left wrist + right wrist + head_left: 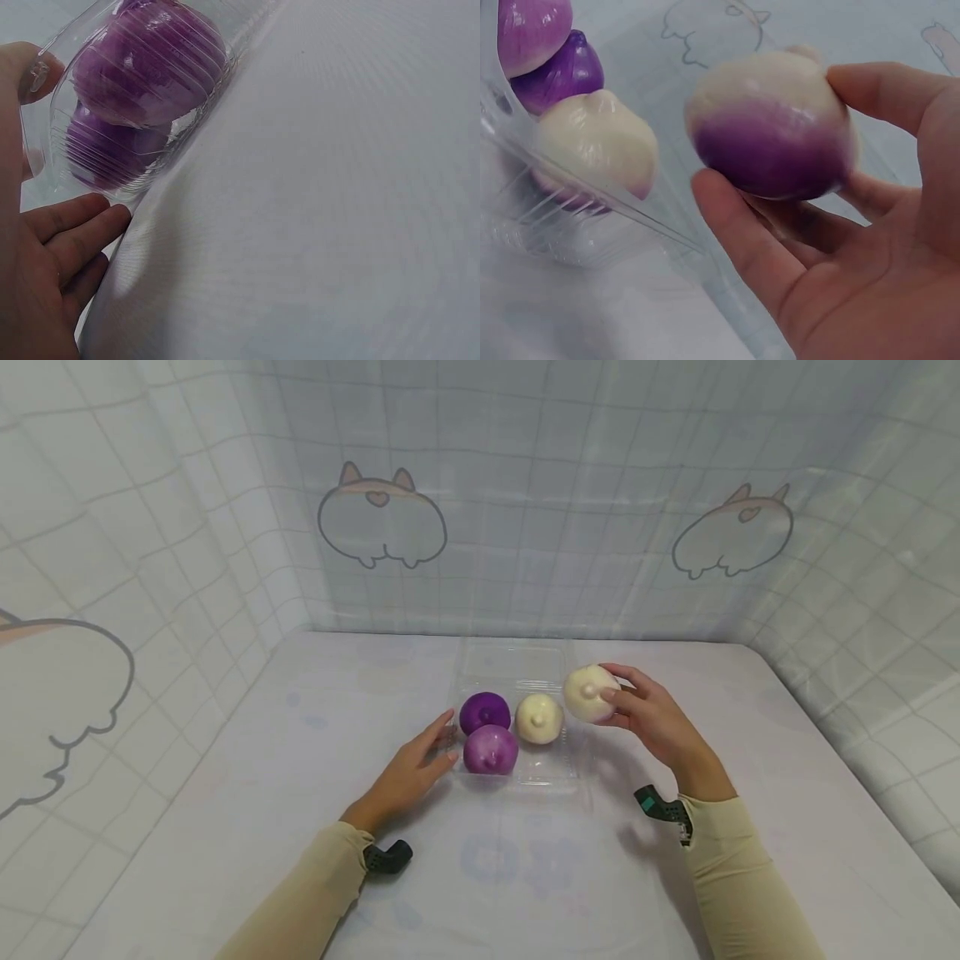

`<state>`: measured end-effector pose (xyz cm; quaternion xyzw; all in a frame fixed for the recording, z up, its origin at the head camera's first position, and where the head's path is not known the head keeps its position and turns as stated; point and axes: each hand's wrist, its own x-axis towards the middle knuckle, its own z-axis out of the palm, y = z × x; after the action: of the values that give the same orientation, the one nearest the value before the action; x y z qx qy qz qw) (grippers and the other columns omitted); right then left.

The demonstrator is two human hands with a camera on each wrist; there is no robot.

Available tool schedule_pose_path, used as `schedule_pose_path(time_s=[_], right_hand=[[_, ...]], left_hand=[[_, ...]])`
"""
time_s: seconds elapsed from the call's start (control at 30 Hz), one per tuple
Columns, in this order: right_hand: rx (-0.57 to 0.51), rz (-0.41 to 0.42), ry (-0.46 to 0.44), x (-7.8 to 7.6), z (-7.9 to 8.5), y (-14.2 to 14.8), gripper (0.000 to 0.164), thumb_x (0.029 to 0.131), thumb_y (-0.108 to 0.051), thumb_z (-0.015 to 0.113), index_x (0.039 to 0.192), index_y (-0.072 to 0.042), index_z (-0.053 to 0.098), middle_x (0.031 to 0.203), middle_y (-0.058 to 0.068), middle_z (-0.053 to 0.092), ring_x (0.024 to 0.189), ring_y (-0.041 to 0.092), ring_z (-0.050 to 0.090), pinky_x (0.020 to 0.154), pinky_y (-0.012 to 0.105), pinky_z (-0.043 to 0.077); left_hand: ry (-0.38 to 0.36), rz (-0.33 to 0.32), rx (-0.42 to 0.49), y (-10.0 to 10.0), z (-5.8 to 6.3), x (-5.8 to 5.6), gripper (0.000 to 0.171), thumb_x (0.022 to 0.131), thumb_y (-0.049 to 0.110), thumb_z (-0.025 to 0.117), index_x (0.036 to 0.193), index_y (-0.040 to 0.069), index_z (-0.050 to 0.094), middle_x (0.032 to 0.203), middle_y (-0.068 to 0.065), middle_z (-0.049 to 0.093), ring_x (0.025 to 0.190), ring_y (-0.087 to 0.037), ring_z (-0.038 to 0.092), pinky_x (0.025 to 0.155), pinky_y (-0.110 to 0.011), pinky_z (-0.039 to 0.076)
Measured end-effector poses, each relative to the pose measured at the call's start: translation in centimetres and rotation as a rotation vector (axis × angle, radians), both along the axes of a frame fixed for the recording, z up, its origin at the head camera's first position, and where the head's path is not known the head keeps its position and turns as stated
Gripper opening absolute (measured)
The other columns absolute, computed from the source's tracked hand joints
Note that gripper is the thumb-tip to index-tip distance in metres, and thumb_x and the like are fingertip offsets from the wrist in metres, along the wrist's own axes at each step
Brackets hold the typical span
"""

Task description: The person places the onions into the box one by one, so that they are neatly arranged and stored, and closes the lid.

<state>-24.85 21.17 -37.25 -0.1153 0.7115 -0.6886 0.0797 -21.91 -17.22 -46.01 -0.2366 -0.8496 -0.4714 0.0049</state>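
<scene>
my right hand (656, 722) pinches a glossy onion (588, 695) near the clear box (551, 767); that slickness could let it slip. my left hand (407, 774), spread, might nudge the box.

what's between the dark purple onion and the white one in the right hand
A second white onion, in the clear container; head view shows it.

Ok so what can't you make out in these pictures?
Head view: the near side of the darker purple onion, behind the lighter purple onion.
Head view: part of the held white onion, behind the right hand.
Left wrist view: part of the left hand, cut off by the left edge.
Right wrist view: the clear box, cut off by the left edge.
</scene>
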Motion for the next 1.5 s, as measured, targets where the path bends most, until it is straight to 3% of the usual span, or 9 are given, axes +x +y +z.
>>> schedule_pose_path(time_s=[0.3,0.53,0.83,1.5], right_hand=[[0.055,0.075,0.025,0.3,-0.1,-0.7,0.052,0.098,-0.008,0.063,0.146,-0.001,0.043,0.132,0.020,0.049,0.107,0.026,0.062,0.087,0.038,0.058],[0.084,0.081,0.037,0.6,0.1,-0.9,0.054,0.097,-0.011,0.067,0.146,-0.001,0.045,0.135,0.021,0.049,0.106,0.025,0.064,0.088,0.038,0.057],[0.232,0.146,0.095,0.7,-0.1,-1.5,0.051,0.096,-0.021,0.069,0.142,-0.007,0.051,0.132,0.017,0.058,0.110,0.029,0.063,0.088,0.039,0.057],[0.347,0.200,0.120,1.3,0.0,-2.6,0.053,0.092,-0.019,0.074,0.140,-0.009,0.055,0.130,0.016,0.059,0.113,0.031,0.062,0.090,0.040,0.054]], left_hand=[[-0.011,-0.001,0.000,-0.1,-0.1,0.0,0.068,0.103,0.038,0.055,0.161,0.023,0.023,0.150,-0.008,0.049,0.137,-0.027,0.046,0.114,-0.054,0.030],[-0.013,-0.006,-0.003,-0.1,0.0,0.0,0.068,0.103,0.038,0.055,0.161,0.020,0.024,0.150,-0.008,0.049,0.137,-0.028,0.046,0.115,-0.055,0.029],[-0.008,-0.008,-0.001,-0.1,0.0,-0.2,0.068,0.103,0.038,0.055,0.161,0.021,0.024,0.149,-0.008,0.050,0.136,-0.027,0.048,0.114,-0.054,0.030],[0.017,-0.018,-0.001,-0.1,-0.1,-0.2,0.067,0.103,0.037,0.055,0.161,0.019,0.025,0.149,-0.010,0.050,0.134,-0.028,0.050,0.113,-0.055,0.031]])
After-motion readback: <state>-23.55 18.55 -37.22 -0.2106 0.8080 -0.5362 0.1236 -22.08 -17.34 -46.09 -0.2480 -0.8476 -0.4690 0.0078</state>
